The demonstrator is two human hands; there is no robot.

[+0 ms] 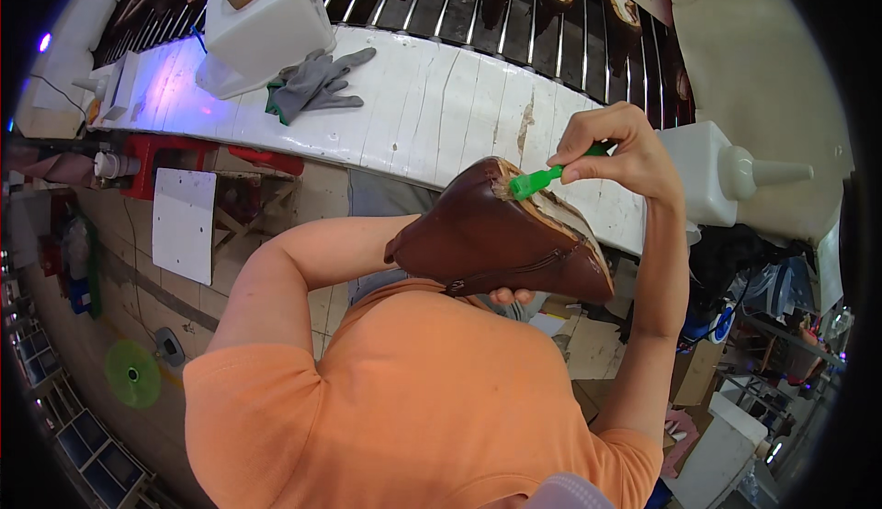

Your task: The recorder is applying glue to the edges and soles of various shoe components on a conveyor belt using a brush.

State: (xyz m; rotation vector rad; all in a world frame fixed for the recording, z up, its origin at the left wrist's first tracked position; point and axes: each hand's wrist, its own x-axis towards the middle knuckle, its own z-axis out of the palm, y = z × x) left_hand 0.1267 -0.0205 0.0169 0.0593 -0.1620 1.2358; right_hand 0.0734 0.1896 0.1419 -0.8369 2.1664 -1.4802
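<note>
A dark brown leather ankle boot [496,233] with a side zipper lies tilted in front of my chest, its unsoled underside turned up and to the right. My left hand [512,297] is closed around it from below; only a few fingertips show beneath the boot, and the rest is hidden behind it. My right hand [620,152] pinches a green-handled brush [537,182]. The brush's bristles touch the edge of the boot's underside at its upper end.
Beyond a white bench [413,109], a roller conveyor [533,27] carries several brown boots. Grey gloves [319,84] and a white plastic container [266,27] rest on the bench. A white bottle with a nozzle [707,174] stands right of my right wrist. A green fan [132,374] is at lower left.
</note>
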